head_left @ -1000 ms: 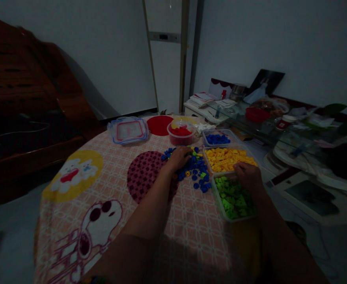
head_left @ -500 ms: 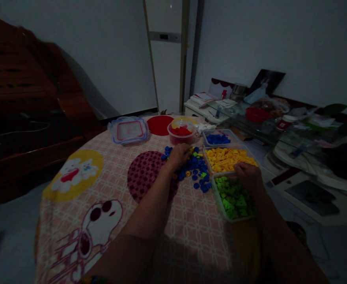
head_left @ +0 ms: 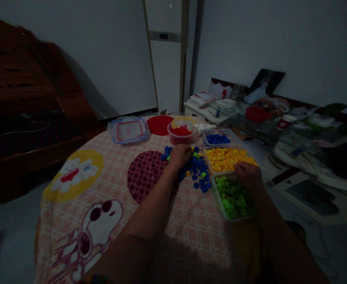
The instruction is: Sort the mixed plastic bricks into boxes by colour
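My left hand (head_left: pixel 179 156) reaches into a loose pile of blue pieces (head_left: pixel 201 173) on the table, with a few green and yellow ones mixed in. Its fingers curl downward at the pile's far side, and what lies under them is hidden. My right hand (head_left: pixel 248 173) is closed above the near right corner of a clear box of yellow bricks (head_left: pixel 228 157), beside the box of green bricks (head_left: pixel 234 197). Whether anything is inside that fist cannot be seen. Behind the yellow box stands a box of blue bricks (head_left: pixel 217 139).
A round tub (head_left: pixel 181 138) with red pieces stands behind the pile. Clear lids with a blue rim (head_left: pixel 129 131) lie at the back left of the patterned tablecloth (head_left: pixel 191 228). To the right is a cluttered glass table (head_left: pixel 294 138); a wooden bench (head_left: pixel 37 86) stands left.
My left hand has shifted slightly right over the pile, uncovering a green piece on its left. My right hand stays almost where it was.
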A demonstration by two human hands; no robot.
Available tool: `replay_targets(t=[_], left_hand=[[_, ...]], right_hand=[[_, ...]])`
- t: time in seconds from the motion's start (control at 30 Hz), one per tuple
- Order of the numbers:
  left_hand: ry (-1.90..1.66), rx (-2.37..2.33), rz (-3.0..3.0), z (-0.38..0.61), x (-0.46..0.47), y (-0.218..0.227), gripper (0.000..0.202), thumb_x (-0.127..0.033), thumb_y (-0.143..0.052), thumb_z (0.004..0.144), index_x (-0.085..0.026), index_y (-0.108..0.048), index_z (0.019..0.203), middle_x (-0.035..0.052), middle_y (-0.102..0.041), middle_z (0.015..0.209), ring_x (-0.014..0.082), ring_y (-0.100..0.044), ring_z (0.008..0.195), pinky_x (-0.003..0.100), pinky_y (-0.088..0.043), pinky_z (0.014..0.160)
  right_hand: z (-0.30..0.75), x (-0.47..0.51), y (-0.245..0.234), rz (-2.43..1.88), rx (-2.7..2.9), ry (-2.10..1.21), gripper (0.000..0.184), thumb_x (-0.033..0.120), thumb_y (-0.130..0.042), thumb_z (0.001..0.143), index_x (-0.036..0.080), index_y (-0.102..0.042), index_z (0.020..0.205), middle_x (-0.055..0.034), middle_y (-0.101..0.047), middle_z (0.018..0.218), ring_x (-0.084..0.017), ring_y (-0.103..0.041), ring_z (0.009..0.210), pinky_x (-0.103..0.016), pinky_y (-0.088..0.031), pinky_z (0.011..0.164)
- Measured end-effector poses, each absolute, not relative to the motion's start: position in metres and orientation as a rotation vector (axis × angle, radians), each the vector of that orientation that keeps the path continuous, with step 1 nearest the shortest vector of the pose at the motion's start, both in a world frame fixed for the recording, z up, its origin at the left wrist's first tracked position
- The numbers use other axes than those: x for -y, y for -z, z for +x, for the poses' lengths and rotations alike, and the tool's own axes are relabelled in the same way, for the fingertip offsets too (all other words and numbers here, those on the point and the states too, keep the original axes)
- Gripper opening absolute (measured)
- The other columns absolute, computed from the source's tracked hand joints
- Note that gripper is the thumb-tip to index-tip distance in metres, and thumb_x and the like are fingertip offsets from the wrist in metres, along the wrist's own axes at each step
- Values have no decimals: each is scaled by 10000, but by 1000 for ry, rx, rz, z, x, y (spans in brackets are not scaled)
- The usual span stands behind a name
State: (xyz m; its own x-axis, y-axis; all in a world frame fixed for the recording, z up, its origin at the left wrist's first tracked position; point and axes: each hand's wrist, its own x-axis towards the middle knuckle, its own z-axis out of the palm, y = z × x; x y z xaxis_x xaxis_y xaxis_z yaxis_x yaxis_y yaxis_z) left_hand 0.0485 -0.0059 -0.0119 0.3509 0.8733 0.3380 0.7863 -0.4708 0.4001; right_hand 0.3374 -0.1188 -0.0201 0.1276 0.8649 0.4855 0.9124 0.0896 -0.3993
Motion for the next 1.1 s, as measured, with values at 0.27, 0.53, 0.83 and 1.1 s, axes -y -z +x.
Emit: replay_targets(t=[0.27,0.53,0.83,1.1], left_hand=[[-618,-1527,2488,52,8,16,302,-173,-603,856,-219,-759,1111,84,-753,1057,248,-666,1026,352,-507,928],[-798,-1456,2320,53,9,11,295,-115,-591,824,-216,-770,1036,61,-767,1011,224,-685,954,333,-522,892],[-1025,-1086,2041,73,15,8,213,-147,-628,814,-163,-767,975,3,-729,778,147,-647,726,238,-491,698],[-1074,-783,2135,113,44,14,354,-146,-605,850,-189,-718,1182,82,-732,1117,205,-672,1003,327,-527,905]], right_hand=[[335,119,20,-1775,1703,100,315,372,-488,830,211,-622,595,-61,-656,625,-192,-584,642,-298,-387,631],[335,120,17,-1772,1709,45,310,374,-489,828,215,-609,590,-46,-636,605,-180,-563,622,-286,-378,617],[334,120,15,-1771,1724,65,317,383,-480,824,207,-606,592,-51,-637,602,-174,-560,607,-286,-367,616],[335,121,15,-1766,1750,54,347,395,-469,843,208,-579,573,-41,-594,568,-172,-546,587,-286,-351,593]])
